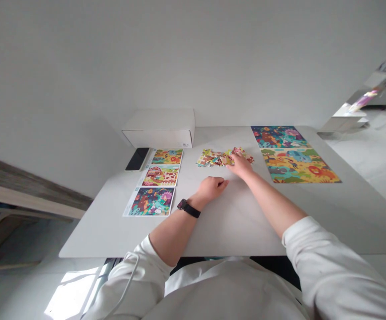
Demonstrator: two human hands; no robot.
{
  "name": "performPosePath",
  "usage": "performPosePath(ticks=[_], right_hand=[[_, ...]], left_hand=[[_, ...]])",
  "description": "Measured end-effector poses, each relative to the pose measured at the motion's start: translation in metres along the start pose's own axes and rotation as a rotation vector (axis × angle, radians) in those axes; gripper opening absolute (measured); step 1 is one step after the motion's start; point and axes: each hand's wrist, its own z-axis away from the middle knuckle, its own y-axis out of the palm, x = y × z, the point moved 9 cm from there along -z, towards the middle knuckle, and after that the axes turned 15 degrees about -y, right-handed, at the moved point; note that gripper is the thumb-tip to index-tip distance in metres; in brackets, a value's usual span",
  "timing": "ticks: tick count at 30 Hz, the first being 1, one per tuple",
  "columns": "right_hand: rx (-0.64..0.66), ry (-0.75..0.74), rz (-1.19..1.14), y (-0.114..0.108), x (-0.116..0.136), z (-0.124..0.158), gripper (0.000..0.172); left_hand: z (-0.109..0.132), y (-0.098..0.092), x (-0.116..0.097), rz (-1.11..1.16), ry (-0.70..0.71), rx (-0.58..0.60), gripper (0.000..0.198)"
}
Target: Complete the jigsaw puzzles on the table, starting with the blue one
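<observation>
A pale tabletop [232, 231] fills the middle of the view, with both of the person's bare forearms reaching across it. Right of the right hand's fingers lie two large, colourful animal-scene puzzle pictures [296, 165], edge to edge. Beyond the left hand's fingers sit a white cardboard box [159, 129], a black phone [137, 159] and three small printed picture cards [150, 201] in a column. The left hand [211, 188] rests on the table, fingers curled closed around nothing, a black watch [189, 208] on its wrist. The right hand [240, 165] reaches ahead, its fingers [233, 156] lying on a loose pile of jigsaw pieces [214, 158]; whether they grip a piece cannot be told.
</observation>
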Motion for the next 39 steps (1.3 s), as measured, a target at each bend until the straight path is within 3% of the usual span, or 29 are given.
performPosePath(ticks=[7, 13, 17, 22, 25, 30, 39], right_hand=[[0.055, -0.113, -0.042, -0.003, 0.0, -0.018, 0.042], [-0.124, -0.115, -0.171, -0.015, 0.007, -0.002, 0.023], [-0.2, -0.052, -0.378, -0.02, 0.008, 0.018, 0.008], [-0.195, 0.036, -0.766, -0.029, 0.008, 0.048, 0.029], [-0.15, 0.113, -0.942, -0.03, 0.007, 0.069, 0.043], [-0.174, 0.182, -1.057, -0.028, 0.001, 0.093, 0.05], [-0.141, 0.084, -1.062, -0.019, 0.015, 0.097, 0.048]], left_hand=[[-0.002, -0.002, 0.001, 0.008, -0.01, -0.003, 0.049], [-0.003, -0.003, 0.002, 0.033, -0.015, -0.006, 0.049], [-0.007, -0.006, 0.009, 0.073, -0.026, -0.048, 0.049], [-0.01, -0.025, 0.022, 0.196, -0.115, -0.192, 0.045], [-0.009, -0.031, 0.024, 0.302, -0.1, -0.232, 0.036], [-0.004, -0.023, 0.022, 0.424, -0.066, -0.148, 0.022], [0.006, -0.021, 0.016, 0.532, -0.086, -0.073, 0.04]])
